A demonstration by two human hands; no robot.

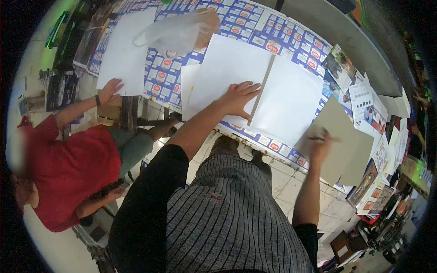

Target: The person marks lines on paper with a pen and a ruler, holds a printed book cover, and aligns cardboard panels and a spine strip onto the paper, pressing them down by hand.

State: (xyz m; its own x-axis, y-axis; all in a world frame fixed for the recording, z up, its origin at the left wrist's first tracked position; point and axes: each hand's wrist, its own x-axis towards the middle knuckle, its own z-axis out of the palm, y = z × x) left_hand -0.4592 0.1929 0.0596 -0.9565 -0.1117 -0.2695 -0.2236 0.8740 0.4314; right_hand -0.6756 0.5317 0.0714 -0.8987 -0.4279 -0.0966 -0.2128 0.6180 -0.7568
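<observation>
My left hand (237, 99) lies with fingers spread on large white sheets (236, 59), its fingertips at a narrow grey-brown strip like a ruler (268, 75). The strip runs slantwise across the white paper, with a further white area (291, 98) to its right. Over a grey-brown board (348, 145), my right hand (320, 149) is closed around a thin, pen-like tool (333, 139), blurred by motion. The tool's exact kind is unclear.
Another person in a red shirt (77, 168) rests a hand (110, 91) on a white sheet (125, 50) at the left. A plastic bag (175, 34) lies at the back of the patterned table (161, 75). Printed papers (364, 98) crowd the right end.
</observation>
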